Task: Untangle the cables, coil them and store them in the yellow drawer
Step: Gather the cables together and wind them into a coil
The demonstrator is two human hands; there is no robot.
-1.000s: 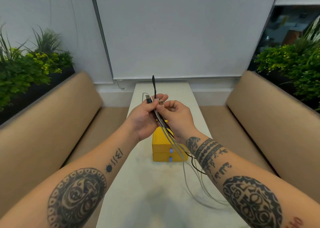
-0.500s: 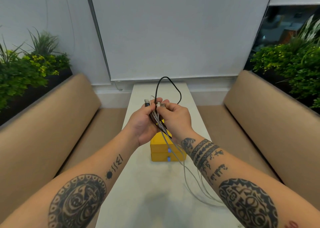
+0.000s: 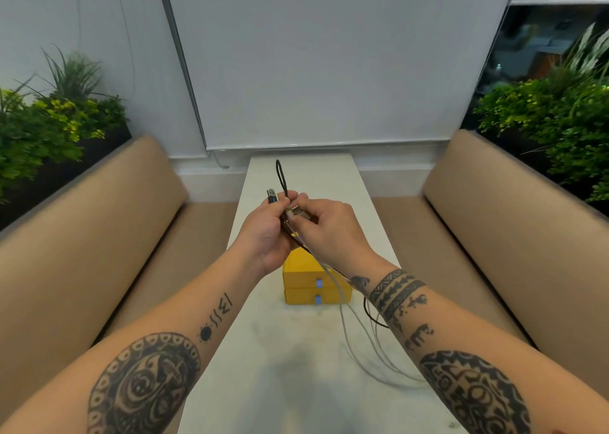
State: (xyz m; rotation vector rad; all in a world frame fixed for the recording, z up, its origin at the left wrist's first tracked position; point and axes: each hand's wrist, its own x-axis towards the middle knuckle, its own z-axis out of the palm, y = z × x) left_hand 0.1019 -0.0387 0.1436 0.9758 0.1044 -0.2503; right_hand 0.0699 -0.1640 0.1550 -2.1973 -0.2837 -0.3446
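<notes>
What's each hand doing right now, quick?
Left hand: grips the cables, with a USB plug poking out above.
Right hand: pinches the same cables near one end.

The drawer unit point(image 3: 309, 280) sits on the table point(image 3: 263, 351), between two benches point(image 3: 82, 236).
</notes>
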